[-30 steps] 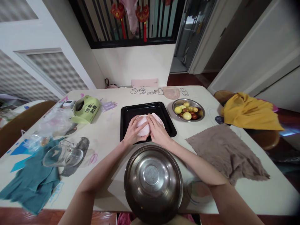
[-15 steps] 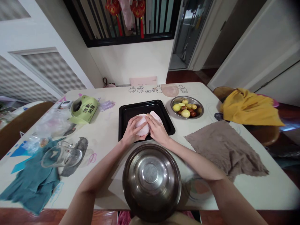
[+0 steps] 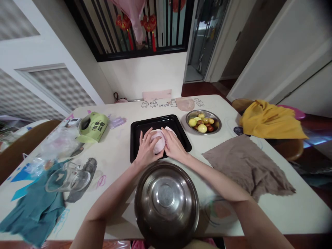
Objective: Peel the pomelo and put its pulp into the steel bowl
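Note:
Cupped around the left side of a pale pink, rounded cloth bundle (image 3: 159, 142) is my left hand (image 3: 146, 148), its fingers curved over the top. My right hand (image 3: 174, 145) presses on the bundle's right side, fingertips near the top. A loose pale corner (image 3: 169, 130) sticks out behind the right fingers. What lies inside the bundle, if anything, is hidden. Under both hands lies a black rectangular baking tray (image 3: 137, 126). Between my forearms, an upside-down steel bowl (image 3: 166, 197) sits close to my body.
A steel bowl of yellow and red-brown fruit (image 3: 218, 126) stands right of the tray. A brown cloth (image 3: 246, 162) spreads at the right. On the left are a green visor (image 3: 94, 128), a glass pitcher (image 3: 68, 179), plastic bags (image 3: 59, 138) and a teal cloth (image 3: 38, 211).
My view has tilted up slightly, so the table sits lower. The left fingers have spread and shifted a little over the bundle; both hands stay on it above the tray.

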A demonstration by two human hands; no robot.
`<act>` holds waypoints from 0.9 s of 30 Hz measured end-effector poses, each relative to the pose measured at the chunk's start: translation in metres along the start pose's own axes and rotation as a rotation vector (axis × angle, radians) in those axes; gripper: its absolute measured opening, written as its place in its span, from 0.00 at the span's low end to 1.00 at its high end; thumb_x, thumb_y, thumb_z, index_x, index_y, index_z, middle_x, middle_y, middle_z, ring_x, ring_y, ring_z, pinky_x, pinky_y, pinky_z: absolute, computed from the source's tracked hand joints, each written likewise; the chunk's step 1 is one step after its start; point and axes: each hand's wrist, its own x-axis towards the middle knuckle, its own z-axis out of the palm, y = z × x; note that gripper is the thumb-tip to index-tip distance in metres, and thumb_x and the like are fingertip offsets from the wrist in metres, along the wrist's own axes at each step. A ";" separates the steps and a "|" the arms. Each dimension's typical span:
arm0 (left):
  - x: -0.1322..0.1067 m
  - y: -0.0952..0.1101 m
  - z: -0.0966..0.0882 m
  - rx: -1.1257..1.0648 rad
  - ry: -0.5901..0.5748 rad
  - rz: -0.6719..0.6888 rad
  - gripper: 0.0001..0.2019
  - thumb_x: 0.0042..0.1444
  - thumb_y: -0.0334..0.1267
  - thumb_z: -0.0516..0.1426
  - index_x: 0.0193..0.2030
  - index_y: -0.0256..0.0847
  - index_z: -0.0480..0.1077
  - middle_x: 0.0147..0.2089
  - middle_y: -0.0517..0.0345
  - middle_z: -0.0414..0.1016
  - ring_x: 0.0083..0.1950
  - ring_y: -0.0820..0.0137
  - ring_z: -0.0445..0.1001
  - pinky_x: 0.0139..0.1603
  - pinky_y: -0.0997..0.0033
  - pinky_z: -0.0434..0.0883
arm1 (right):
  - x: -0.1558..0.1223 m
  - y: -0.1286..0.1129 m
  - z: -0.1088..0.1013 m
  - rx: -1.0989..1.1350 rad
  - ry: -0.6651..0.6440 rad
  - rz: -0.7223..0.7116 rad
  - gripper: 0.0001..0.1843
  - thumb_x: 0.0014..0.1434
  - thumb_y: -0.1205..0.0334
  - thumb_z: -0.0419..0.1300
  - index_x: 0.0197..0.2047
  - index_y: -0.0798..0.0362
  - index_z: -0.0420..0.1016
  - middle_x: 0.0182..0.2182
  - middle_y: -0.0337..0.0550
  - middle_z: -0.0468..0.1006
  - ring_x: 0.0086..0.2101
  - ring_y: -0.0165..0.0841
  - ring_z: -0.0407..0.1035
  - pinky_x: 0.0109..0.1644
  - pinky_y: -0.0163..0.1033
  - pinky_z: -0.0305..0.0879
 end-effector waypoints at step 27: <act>0.001 -0.022 0.011 -0.165 0.042 0.069 0.28 0.56 0.47 0.66 0.62 0.48 0.70 0.63 0.44 0.71 0.65 0.51 0.71 0.64 0.46 0.70 | 0.008 -0.003 0.006 -0.007 -0.066 0.079 0.46 0.50 0.78 0.53 0.74 0.61 0.55 0.68 0.63 0.66 0.67 0.47 0.64 0.70 0.56 0.66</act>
